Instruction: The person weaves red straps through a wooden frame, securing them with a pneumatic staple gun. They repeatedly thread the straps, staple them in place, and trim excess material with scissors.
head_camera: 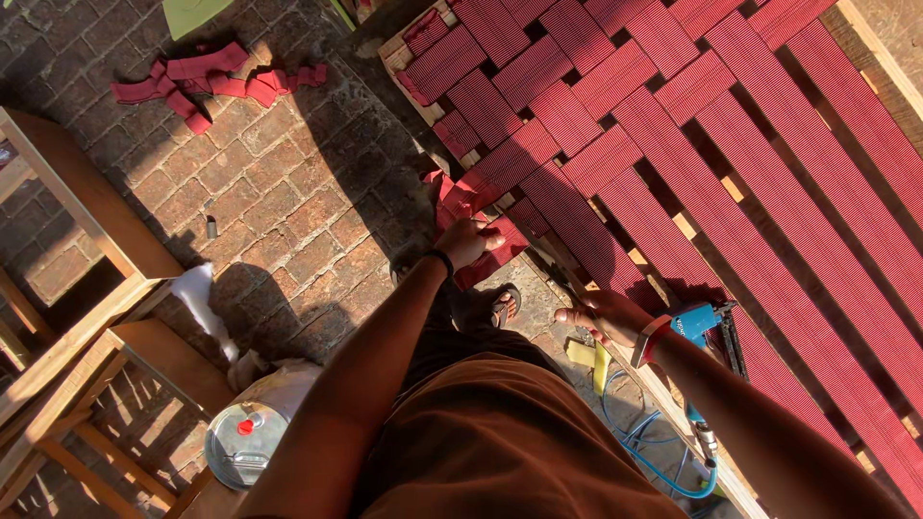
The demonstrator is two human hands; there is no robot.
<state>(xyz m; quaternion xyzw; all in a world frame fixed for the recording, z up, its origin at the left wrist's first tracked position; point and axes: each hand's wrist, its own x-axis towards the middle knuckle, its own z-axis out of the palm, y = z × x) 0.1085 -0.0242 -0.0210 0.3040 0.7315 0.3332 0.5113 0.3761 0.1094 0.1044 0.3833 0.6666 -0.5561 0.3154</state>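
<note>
A wooden frame carries red webbing straps woven in a lattice. My left hand grips the loose end of a red strap at the frame's near edge. Just to the right, my right hand rests on the frame's wooden rail, fingers spread, with a red band around the wrist. A blue pneumatic stapler lies on the straps right beside that wrist. Its blue air hose curls down on the ground below.
Cut red strap scraps lie on the brick paving at upper left. Bare wooden chair frames stand at the left. A round metal can with a red cap sits near my legs. My sandalled foot shows below the strap.
</note>
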